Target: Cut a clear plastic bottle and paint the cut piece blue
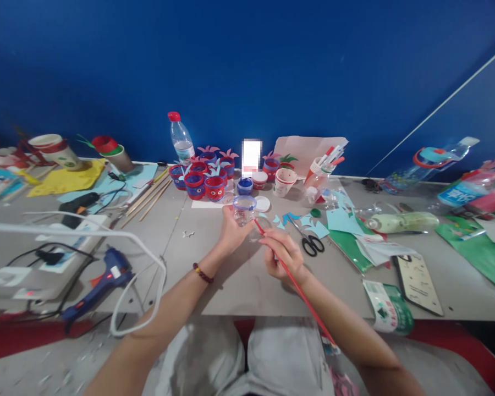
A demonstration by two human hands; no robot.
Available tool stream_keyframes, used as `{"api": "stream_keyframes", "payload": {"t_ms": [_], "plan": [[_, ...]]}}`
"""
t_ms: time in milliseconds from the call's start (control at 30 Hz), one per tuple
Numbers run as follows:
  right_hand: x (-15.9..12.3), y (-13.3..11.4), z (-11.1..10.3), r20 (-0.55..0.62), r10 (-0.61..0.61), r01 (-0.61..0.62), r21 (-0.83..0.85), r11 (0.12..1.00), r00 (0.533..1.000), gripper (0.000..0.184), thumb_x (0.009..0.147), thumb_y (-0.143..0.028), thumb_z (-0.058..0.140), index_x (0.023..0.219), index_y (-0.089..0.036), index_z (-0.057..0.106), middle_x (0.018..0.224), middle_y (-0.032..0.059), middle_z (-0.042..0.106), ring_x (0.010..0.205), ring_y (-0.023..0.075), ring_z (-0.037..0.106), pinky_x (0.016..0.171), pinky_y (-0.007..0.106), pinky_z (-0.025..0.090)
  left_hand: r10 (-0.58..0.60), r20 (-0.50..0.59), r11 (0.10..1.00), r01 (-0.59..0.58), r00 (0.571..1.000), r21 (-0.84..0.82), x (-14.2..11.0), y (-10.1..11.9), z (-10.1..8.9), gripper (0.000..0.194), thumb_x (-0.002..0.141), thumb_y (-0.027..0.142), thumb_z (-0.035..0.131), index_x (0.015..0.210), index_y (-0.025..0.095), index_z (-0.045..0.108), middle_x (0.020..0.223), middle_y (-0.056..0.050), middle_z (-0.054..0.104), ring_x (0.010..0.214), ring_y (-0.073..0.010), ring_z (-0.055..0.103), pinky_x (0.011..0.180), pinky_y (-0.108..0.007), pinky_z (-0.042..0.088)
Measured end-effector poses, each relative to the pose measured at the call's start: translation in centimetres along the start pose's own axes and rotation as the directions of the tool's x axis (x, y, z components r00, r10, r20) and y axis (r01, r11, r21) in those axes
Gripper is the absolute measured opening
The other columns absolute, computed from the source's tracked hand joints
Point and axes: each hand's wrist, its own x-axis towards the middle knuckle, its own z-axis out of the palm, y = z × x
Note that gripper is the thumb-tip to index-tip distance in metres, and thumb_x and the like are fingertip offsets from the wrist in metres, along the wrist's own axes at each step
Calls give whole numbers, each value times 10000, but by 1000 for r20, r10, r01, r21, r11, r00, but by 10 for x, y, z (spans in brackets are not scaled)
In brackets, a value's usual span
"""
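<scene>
Wall and desk: blue wall (pixel 231 66) across the top of the frame; a grey desk (pixel 181 275) beneath it, crowded at both sides.
Clear cup: at the centre of the frame, a blue band round its rim (pixel 243 216); whether its base rests on the desk I cannot tell.
Left grip: the left hand (pixel 233 234) is closed round the cup, thumb on the near side. A light, even hold suits such thin-looking plastic; squeezing could bend the wall.
Right grip: the right hand (pixel 284 256) pinches a red brush (pixel 306 300) toward its front end, its handle slanting to the lower right. That short hold should give good control.
Brush tip: beside the cup's right wall, close to the left thumb; contact is too small to tell. Turning the cup, rather than reaching round it, would likely give steadier strokes.
Blue jar: the small jar (pixel 245 187) sits just above the cup in the frame; lifting the brush clear of its edge seems wise.
Painted cups: the cluster (pixel 214 188), upper left of the clear cup, is near enough to be knocked by a wide sweep.
Scissors: their black handles (pixel 312 246) lie right of the right hand, best given room.
</scene>
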Motion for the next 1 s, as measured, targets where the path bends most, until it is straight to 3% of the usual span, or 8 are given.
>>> {"api": "stream_keyframes", "payload": {"t_ms": [200,367,633,1000], "plan": [[6,-8,-3,63,-34,34,-1,999,997,263,878,-62,493,1052,-180,651,929,81,722,906,178,738,744,264,637,19,-1,983,-18,1000,184,-5,3,-1,564,616,291,859,980,232,433,929,-16,573,825,-182,594,752,-358,488],[7,-6,-3,58,-15,11,72,997,998,315,876,-60,493,1113,-194,652,942,73,734,913,174,738,772,271,638,43,15,975,-45,999,217,-6,3,-2,567,616,296,869,1005,232,461,945,-26,583,847,-195,585,767,-364,471],[9,-4,-3,2,74,-74,38,997,997,330,871,-53,510,1128,-215,640,976,76,734,908,187,736,796,303,641,23,51,988,-31,998,151,-6,2,-2,559,649,298,837,1033,238,435,990,-21,585,857,-178,618,784,-363,503],[8,2,-3,-99,88,-88,2,996,991,256,910,-85,496,1080,-223,629,935,74,720,888,194,741,766,319,641,50,-7,997,-49,999,61,-2,-2,-2,504,676,262,822,992,255,430,1004,-11,592,892,-148,624,829,-355,544]]}}
